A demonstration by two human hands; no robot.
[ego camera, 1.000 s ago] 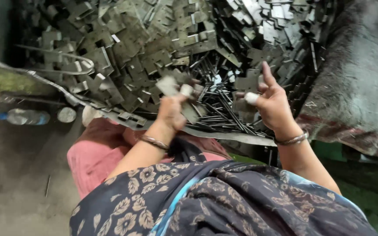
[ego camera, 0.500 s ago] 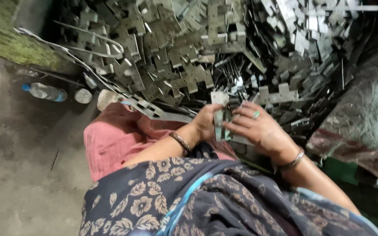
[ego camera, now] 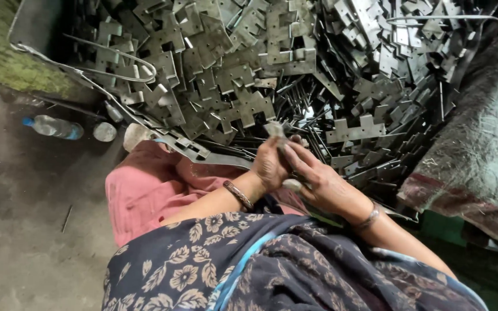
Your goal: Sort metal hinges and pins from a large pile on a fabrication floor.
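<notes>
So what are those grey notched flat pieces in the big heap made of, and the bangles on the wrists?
The grey notched flat pieces look like stamped sheet metal, probably steel: thin, sharp-cut edges and a dull grey sheen. The bangle on the left wrist and the one on the right wrist seem to be tarnished metal with a faint glint, though the kind is unclear.
</notes>
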